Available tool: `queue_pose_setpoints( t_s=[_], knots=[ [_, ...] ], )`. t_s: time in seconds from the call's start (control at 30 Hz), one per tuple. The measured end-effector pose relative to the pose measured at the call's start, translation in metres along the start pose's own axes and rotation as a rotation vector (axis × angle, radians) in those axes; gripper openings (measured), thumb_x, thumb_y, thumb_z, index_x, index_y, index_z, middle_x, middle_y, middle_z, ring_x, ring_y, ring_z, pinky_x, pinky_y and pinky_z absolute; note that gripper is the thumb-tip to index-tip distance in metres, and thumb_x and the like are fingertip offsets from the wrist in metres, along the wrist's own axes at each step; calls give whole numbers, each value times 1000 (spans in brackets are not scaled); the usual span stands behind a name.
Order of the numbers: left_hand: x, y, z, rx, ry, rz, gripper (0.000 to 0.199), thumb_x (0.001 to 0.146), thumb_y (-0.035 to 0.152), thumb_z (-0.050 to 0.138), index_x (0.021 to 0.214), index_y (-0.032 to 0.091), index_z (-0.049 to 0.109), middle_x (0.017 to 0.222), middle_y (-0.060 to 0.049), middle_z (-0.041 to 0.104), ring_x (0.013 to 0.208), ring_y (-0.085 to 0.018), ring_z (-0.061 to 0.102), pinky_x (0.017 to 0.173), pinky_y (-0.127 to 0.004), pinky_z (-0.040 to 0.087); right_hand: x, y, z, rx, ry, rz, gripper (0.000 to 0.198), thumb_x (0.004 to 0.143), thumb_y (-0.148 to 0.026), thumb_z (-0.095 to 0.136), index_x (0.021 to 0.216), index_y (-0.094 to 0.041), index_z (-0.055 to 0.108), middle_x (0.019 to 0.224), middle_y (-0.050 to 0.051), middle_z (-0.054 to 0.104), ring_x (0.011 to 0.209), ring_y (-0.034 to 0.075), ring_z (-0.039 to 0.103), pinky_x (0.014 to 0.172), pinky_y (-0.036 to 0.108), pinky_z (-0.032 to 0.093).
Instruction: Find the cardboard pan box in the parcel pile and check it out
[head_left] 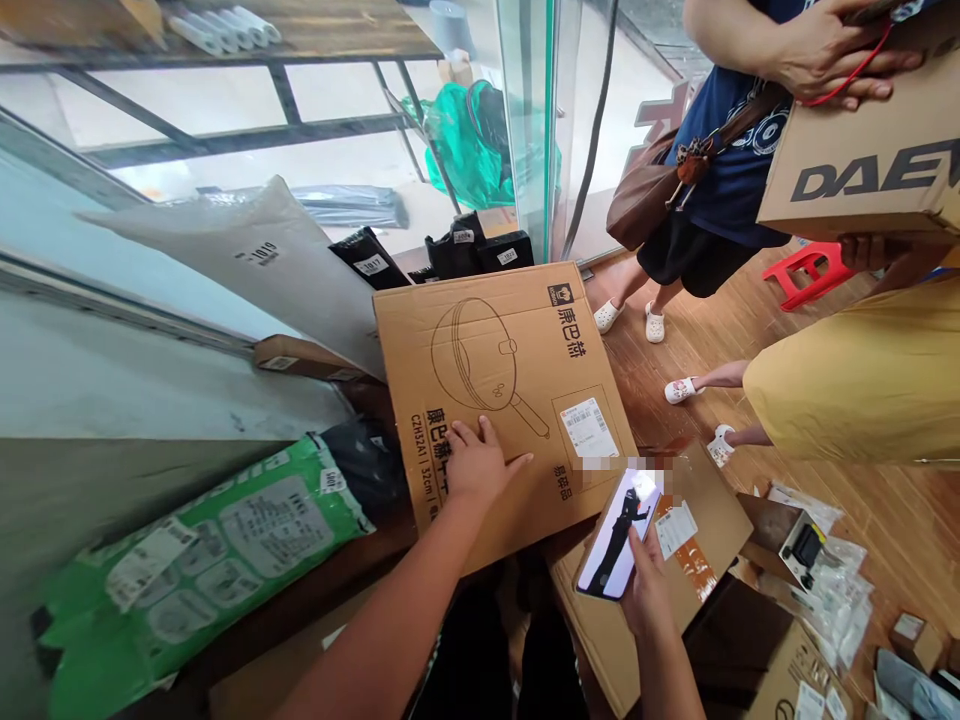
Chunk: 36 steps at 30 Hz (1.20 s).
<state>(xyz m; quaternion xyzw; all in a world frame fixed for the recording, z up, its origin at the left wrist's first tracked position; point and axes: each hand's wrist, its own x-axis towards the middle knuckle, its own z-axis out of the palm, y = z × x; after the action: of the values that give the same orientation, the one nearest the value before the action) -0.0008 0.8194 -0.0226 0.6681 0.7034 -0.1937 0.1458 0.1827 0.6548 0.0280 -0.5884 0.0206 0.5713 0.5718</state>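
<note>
My left hand [478, 462] rests with spread fingers on the front of a large brown cardboard box [525, 400]. Printed on that box is a line drawing of a frying pan, and a white shipping label [586, 430] sticks near its lower right. A smartphone [621, 535] with a lit screen is gripped in my right hand [646, 580]; the screen shows a dark figure on a pale background. Behind the phone lies another cardboard box [712, 500] with a label and brown tape.
Leaning left are a green bag [247, 540] and a white parcel [255, 250], with black parcels [480, 245] behind the box. On the right, people stand near a DAEW-marked box [862, 180] and a red stool [806, 275]. Plastic-wrapped parcels [832, 600] lie on the floor.
</note>
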Motion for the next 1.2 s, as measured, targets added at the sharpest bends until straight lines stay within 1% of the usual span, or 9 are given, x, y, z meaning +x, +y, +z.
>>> queue_pose_setpoints(
  t_s=[0.1, 0.2, 0.3, 0.43, 0.53, 0.73, 0.9, 1.03, 1.2],
  knots=[
    [0, 0, 0, 19, 10, 19, 105, 87, 69, 57, 155, -6, 27, 151, -46, 32, 142, -52, 38, 105, -47, 45, 3, 0, 2, -20, 120, -48, 55, 66, -58, 81, 110, -27, 72, 105, 4, 78, 95, 24, 72, 85, 37, 59],
    [-1, 0, 0, 38, 13, 23, 105, 88, 69, 56, 155, -6, 27, 150, -46, 33, 142, -51, 38, 106, -45, 44, 2, -3, 7, -95, 78, -113, 54, 70, -51, 74, 118, -27, 70, 105, 2, 77, 104, 25, 69, 91, 37, 56],
    [-1, 1, 3, 51, 21, 22, 105, 88, 70, 55, 156, -6, 25, 151, -45, 32, 142, -51, 38, 105, -44, 45, -1, -6, 12, -94, 72, -142, 52, 69, -45, 75, 116, -26, 70, 94, 0, 75, 96, 24, 69, 88, 36, 54],
    [2, 2, 10, 75, 19, 33, 108, 89, 69, 55, 155, -8, 21, 151, -47, 31, 142, -52, 37, 105, -47, 43, -3, -10, 20, -52, 66, -159, 42, 59, -32, 86, 97, -25, 70, 89, -1, 75, 79, 18, 66, 77, 30, 54],
    [5, 2, 15, 100, 31, 44, 108, 89, 70, 51, 155, -10, 20, 150, -48, 30, 140, -53, 39, 105, -49, 42, -4, -12, 24, -66, 86, -183, 42, 55, -28, 91, 90, -24, 68, 87, -2, 75, 75, 15, 64, 73, 26, 53],
    [5, 2, 22, 164, 44, 49, 108, 91, 72, 45, 156, -9, 17, 151, -47, 31, 140, -52, 40, 107, -49, 38, -7, -8, 19, -17, 105, -121, 42, 59, -30, 88, 97, -26, 71, 84, -4, 74, 76, 15, 65, 71, 25, 53],
    [3, 4, 23, 135, 46, 39, 107, 90, 69, 50, 156, -8, 16, 152, -47, 28, 140, -54, 38, 108, -51, 36, -16, -9, 8, -73, -85, -158, 68, 57, -25, 92, 120, -30, 67, 100, 0, 76, 89, 17, 68, 82, 28, 56],
    [2, 6, 23, 109, 44, 30, 107, 90, 68, 52, 156, -9, 17, 153, -47, 26, 141, -55, 36, 109, -52, 35, -20, -12, 2, -91, -143, -145, 71, 61, -30, 91, 127, -30, 64, 114, 4, 75, 100, 22, 69, 90, 34, 56],
    [2, 7, 24, 181, 33, 35, 108, 91, 70, 48, 156, -9, 15, 151, -49, 25, 140, -55, 38, 107, -50, 37, -12, -8, -5, -36, 20, -104, 64, 68, -54, 84, 125, -31, 67, 120, 4, 75, 111, 26, 68, 91, 38, 58]
  ],
)
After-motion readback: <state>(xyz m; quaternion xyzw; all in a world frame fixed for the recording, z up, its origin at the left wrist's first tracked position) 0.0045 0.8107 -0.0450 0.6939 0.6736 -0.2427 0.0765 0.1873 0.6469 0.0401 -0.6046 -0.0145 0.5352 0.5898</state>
